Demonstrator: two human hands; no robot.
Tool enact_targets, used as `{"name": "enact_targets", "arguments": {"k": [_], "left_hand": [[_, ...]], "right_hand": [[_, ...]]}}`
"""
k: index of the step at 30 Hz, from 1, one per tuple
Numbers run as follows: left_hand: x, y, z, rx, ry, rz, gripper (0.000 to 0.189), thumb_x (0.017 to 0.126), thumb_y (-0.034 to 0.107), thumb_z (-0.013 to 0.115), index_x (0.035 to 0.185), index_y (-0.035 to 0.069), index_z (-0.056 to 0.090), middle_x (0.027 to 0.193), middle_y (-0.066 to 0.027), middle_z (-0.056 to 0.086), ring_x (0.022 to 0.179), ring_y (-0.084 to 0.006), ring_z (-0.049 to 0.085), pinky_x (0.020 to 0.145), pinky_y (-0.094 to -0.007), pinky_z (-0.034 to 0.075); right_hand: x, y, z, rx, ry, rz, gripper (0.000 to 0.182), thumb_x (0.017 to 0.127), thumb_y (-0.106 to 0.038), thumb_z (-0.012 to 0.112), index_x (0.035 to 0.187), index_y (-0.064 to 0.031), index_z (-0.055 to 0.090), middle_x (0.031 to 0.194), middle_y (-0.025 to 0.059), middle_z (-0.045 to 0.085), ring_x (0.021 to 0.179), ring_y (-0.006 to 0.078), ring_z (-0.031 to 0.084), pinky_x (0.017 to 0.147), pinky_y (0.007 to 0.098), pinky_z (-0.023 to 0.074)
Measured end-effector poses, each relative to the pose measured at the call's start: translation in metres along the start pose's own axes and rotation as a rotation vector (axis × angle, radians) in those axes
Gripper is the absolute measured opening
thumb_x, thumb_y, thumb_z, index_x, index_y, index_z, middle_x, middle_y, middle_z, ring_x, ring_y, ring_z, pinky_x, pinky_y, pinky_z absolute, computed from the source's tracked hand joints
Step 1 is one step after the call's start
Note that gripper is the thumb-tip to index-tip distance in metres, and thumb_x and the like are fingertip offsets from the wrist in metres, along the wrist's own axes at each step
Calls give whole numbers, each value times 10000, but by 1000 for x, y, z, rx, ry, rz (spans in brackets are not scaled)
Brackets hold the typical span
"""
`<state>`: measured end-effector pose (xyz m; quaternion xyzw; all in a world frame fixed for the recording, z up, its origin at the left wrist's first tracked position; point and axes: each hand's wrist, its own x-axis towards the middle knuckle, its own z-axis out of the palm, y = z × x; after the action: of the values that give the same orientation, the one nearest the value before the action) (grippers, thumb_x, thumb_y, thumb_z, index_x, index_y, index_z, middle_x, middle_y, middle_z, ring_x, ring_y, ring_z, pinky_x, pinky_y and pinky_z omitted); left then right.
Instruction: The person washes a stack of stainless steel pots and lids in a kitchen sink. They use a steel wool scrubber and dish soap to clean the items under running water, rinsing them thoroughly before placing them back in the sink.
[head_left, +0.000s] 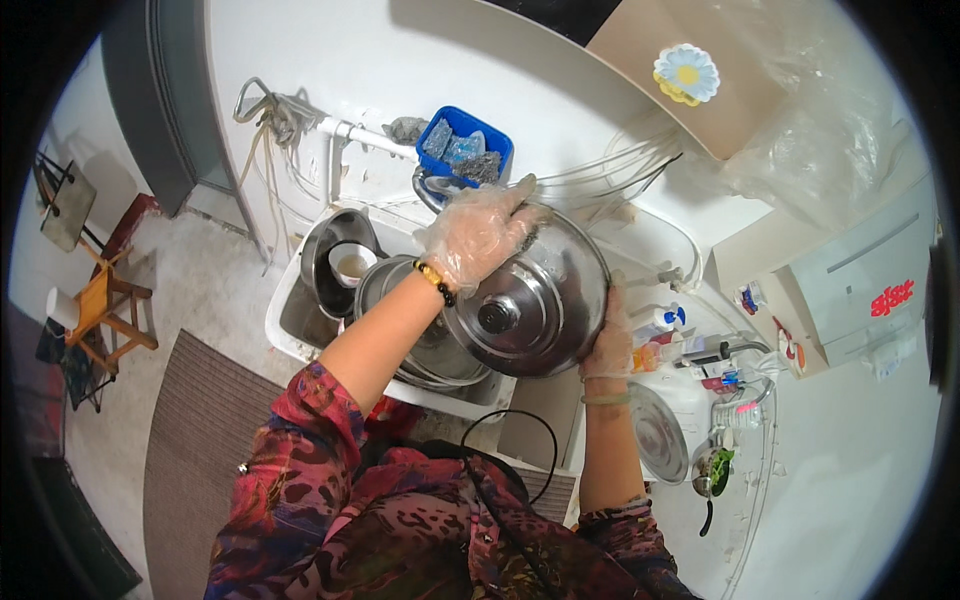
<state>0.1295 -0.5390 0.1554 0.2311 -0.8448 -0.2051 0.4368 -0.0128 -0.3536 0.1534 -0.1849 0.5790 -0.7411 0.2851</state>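
Observation:
A round stainless-steel pot lid (555, 315) with a black knob is tilted above the sink. My right hand (611, 337), in a clear plastic glove, grips the lid's right rim. My left hand (476, 236), gloved the same way, lies over the upper left of the lid; a bit of dark grey scouring pad (531, 238) shows under its fingers, mostly hidden. Below and left of the lid, metal pots or pans (390, 281) stand in the white sink (289, 349), with a dark metal bowl (315, 255) and a white cup (352, 262) holding cloudy liquid.
A blue plastic basket (506, 146) with scouring pads is behind the sink, near the faucet (425, 191). At right are a pump bottle (667, 319), another metal lid (658, 435) and a small pan (705, 480) with greens. A wooden folding stool (112, 304) stands at left.

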Motion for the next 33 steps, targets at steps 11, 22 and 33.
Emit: {"name": "enact_targets", "arguments": {"k": [11,22,33], "left_hand": [[-4,-22,-2,246,-68,129,473,835,48,515,1259,257,539,1026,-113,644,901,-305,633,733,-387,537],[-39,-28,-5,-728,-167,-426,479,895,298,555,1296,39,516,1209,-139,571,1143,-246,522,1018,-324,381],[-50,-30,-4,-745,-246,-563,402,720,113,714,1103,37,617,1060,-34,616,935,-130,586,836,-256,477]], "right_hand": [[14,9,-17,-788,-181,-437,459,874,-356,615,1048,68,627,838,169,642,751,190,554,725,339,448],[40,38,11,-405,-76,-1,398,776,-278,732,923,84,661,791,48,632,720,114,532,654,248,435],[30,39,15,-367,-189,-9,342,755,-183,763,934,86,652,845,40,638,710,96,535,662,236,444]]}}
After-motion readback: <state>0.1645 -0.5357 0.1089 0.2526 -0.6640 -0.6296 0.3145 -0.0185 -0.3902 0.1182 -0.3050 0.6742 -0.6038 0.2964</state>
